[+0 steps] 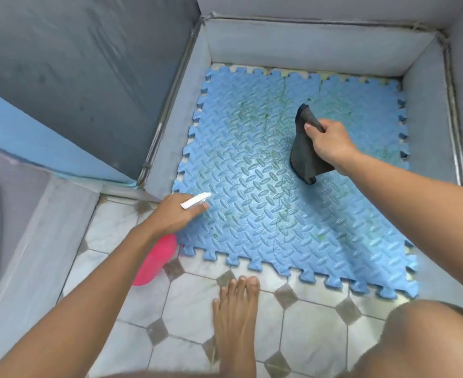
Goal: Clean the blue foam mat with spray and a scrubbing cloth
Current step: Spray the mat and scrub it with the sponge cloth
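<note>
- Currently the blue foam mat lies on the floor, tucked into a corner of grey padded walls. Its near edge rests on the floor tiles.
- Left hand: grip closed round a pink spray bottle, with the white nozzle pointing over the mat's near-left edge.
- Right hand: grip pinching a dark cloth, which hangs over the middle of the mat. Whether its lower corner touches the mat, I cannot tell.
- Green marks are scattered across the mat, thickest toward the far side. My judgement is that cleaning has barely begun.
- Risk: the nozzle sits right at the mat's border, so spray may drift onto the tiles. A bare foot stands just beside that edge, and wet tile could mean a slip.
- Risk: the near-right part of the mat looks rumpled. Hard scrubbing may slide it or pull the puzzle joints apart.
- Risk: the cloth is held loosely bunched, so it may fold up and miss the grooves.
</note>
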### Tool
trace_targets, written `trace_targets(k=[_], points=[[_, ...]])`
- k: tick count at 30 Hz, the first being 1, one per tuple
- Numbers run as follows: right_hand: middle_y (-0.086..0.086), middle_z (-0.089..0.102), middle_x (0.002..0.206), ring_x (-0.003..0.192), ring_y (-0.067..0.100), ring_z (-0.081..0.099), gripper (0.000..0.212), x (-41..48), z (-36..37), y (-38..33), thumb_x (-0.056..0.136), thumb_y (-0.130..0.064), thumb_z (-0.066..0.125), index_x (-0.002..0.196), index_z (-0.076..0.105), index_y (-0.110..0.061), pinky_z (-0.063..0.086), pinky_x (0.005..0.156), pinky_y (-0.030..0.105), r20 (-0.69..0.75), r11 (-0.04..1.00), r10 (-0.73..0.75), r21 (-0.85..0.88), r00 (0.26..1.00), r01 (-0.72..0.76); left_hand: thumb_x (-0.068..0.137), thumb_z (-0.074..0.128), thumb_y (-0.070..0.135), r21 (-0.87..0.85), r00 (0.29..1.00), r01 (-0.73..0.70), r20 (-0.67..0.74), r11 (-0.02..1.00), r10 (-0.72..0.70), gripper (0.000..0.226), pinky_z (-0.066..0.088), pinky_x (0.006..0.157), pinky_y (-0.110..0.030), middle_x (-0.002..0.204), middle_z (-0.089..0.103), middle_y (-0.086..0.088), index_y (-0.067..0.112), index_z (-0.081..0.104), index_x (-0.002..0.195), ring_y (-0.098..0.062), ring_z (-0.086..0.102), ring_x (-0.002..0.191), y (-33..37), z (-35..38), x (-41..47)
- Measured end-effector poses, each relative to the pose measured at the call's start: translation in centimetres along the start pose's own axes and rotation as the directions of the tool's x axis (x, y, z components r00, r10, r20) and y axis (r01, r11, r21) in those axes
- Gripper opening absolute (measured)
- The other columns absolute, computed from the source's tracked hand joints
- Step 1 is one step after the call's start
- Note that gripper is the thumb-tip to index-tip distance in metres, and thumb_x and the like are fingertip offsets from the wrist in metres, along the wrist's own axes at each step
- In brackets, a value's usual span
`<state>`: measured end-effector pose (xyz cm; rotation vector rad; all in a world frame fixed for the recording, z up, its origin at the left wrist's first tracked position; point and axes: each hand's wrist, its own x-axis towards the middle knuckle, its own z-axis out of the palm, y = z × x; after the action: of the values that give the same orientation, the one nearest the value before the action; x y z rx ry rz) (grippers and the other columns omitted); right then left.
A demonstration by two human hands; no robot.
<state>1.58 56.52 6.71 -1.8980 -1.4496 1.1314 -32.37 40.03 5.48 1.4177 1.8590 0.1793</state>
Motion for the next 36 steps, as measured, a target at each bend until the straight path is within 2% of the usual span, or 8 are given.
trace_targets(k=[7, 12, 17, 21, 24, 28, 31, 36], points=[[0.002, 0.058, 0.075, 0.072, 0.022, 0.054, 0.024, -3.1, 3.6, 0.6, 0.099, -0.033, 0.054, 0.087, 0.064, -0.014, 0.039, 0.065, 0.031, 0.08, 1.0, -0.029, 0.012, 0.996, 0.029, 0.075, 0.073, 0.048, -0.101, 0.971, 0.027, -0.234, 0.994, -0.051, 0.049, 0.035, 0.057, -0.032, 0.056, 0.046, -0.008, 0.004, 0.053, 0.065, -0.016, 0.042, 0.055, -2.0, -1.1, -2.7], [0.004, 0.059, 0.076, 0.072, 0.024, 0.055, 0.027, -2.2, 6.5, -1.2, 0.098, -0.032, 0.054, 0.09, 0.063, -0.008, 0.041, 0.065, 0.034, 0.057, 0.995, -0.098, 0.021, 0.994, 0.097, 0.083, 0.079, 0.039, -0.23, 0.939, 0.038, -0.324, 0.973, -0.113, 0.041, 0.042, 0.058, -0.031, 0.057, 0.058, -0.005, 0.003, 0.065, 0.069, -0.018, 0.05, 0.055, -2.5, -1.7, -2.4], [-0.005, 0.057, 0.071, 0.075, 0.02, 0.054, 0.013, -0.4, 10.1, -3.6, 0.097, -0.029, 0.054, 0.091, 0.065, -0.024, 0.038, 0.064, 0.03, 0.039, 0.978, -0.209, 0.028, 0.977, 0.208, 0.076, 0.076, 0.051, -0.261, 0.905, 0.079, -0.387, 0.962, -0.179, 0.054, 0.052, 0.056, -0.046, 0.051, 0.055, -0.013, 0.002, 0.061, 0.058, -0.024, 0.053, 0.05, -3.8, -1.5, -2.6], [-0.001, 0.06, 0.076, 0.066, 0.014, 0.054, 0.018, 0.9, 13.7, -5.3, 0.098, -0.032, 0.051, 0.094, 0.067, -0.026, 0.037, 0.056, 0.03, 0.081, 0.954, -0.296, -0.029, 0.952, 0.299, 0.082, 0.084, 0.035, -0.271, 0.947, 0.046, -0.294, 0.961, -0.128, 0.046, 0.037, 0.052, -0.025, 0.054, 0.052, 0.001, 0.007, 0.056, 0.059, -0.01, 0.043, 0.052, -3.9, -1.4, -3.0], [0.003, 0.066, 0.103, 0.09, 0.021, 0.061, 0.031, 2.1, 17.4, -5.4, 0.095, -0.042, 0.048, 0.117, 0.069, -0.033, 0.042, 0.071, 0.029, 0.18, 0.901, -0.361, -0.187, 0.915, 0.392, 0.086, 0.081, 0.031, -0.343, 0.927, 0.08, -0.319, 0.936, -0.197, 0.035, 0.042, 0.05, -0.013, 0.056, 0.068, -0.008, 0.003, 0.073, 0.067, -0.008, 0.056, 0.048, -4.5, -1.9, -3.6], [0.012, 0.053, 0.125, 0.118, 0.033, 0.05, 0.039, 1.2, 21.8, -4.9, 0.098, -0.041, 0.051, 0.134, 0.061, -0.03, 0.046, 0.094, 0.041, 0.311, 0.741, -0.393, -0.45, 0.865, 0.498, 0.084, 0.08, 0.041, -0.373, 0.901, 0.08, -0.369, 0.924, -0.227, 0.034, 0.047, 0.056, -0.023, 0.055, 0.069, -0.008, 0.01, 0.077, 0.071, -0.012, 0.06, 0.049, -5.4, -2.3, -4.2], [0.005, 0.056, 0.112, 0.105, 0.029, 0.058, 0.042, -4.2, 23.4, -3.6, 0.096, -0.037, 0.056, 0.136, 0.061, -0.028, 0.051, 0.084, 0.04, 0.465, 0.589, -0.525, -0.407, 0.713, 0.698, 0.084, 0.078, 0.045, -0.396, 0.92, 0.043, -0.343, 0.917, -0.191, 0.033, 0.053, 0.061, -0.028, 0.061, 0.072, -0.003, 0.012, 0.081, 0.08, -0.006, 0.06, 0.056, -6.0, -2.5, -4.3], [0.001, 0.055, 0.102, 0.093, 0.022, 0.058, 0.042, -13.2, 20.2, 2.6, 0.091, -0.03, 0.066, 0.134, 0.062, -0.028, 0.05, 0.067, 0.033, 0.802, 0.296, -0.556, -0.056, 0.22, 0.954, 0.086, 0.078, 0.038, -0.428, 0.935, 0.048, -0.3, 0.902, -0.192, 0.024, 0.064, 0.057, -0.04, 0.07, 0.076, -0.005, 0.015, 0.082, 0.093, -0.016, 0.066, 0.068, -5.9, -2.8, -4.2]])
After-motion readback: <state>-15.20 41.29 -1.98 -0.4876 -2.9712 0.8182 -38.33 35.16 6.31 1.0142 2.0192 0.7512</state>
